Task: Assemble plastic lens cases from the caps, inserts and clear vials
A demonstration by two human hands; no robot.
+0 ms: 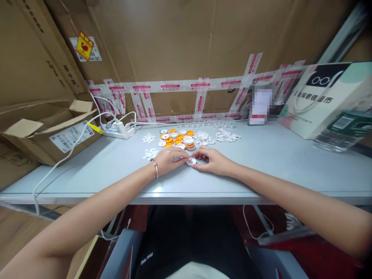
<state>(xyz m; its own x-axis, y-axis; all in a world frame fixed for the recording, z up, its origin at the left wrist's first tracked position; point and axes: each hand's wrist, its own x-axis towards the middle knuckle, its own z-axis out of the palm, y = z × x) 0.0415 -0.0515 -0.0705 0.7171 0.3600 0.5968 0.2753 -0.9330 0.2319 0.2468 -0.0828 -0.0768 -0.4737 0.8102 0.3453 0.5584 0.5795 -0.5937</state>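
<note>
Between my two hands, just above the grey tabletop (122, 170), is a small round white cap (191, 161). My left hand (171, 159), with a bracelet at its wrist, closes its fingertips on the cap's left edge. From the other side, my right hand (210, 159) pinches the rim with thumb and curled fingers. Right behind my hands lies a cluster of orange and white round caps (178, 138). Small white pieces (150, 154) lie beyond my left hand, and white ring-like parts (202, 138) lie beyond my right. My fingers partly cover the cap.
A row of clear little cups (206, 123) stands along the back. At left are a power strip (119, 131) with white cables and an open cardboard box (58, 131). A phone (260, 104), a paper bag (322, 100) and a plastic bottle (340, 130) stand at right.
</note>
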